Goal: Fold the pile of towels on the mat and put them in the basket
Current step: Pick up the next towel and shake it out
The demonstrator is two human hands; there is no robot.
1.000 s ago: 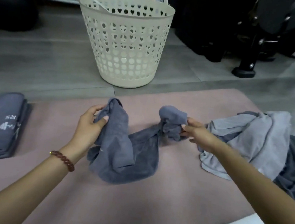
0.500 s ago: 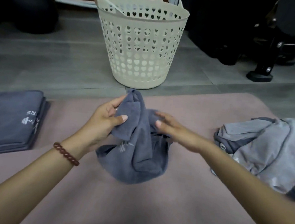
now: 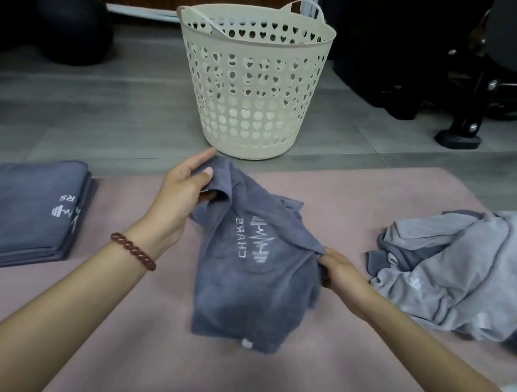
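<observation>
A dark grey towel is held over the middle of the pink mat, and its lower end appears to rest crumpled on the mat. One upper corner is pinched between thumb and fingers of the left hand. A bunched edge is gripped lower down by the right hand. The basket stands on the floor at 12 o'clock, the unfolded pile lies at 3 o'clock, and a folded stack at 9. For a clean fold, the matching corner should be found by the right hand — not a mid-edge bunch — and the cloth drawn taut and laid flat before it is halved.
</observation>
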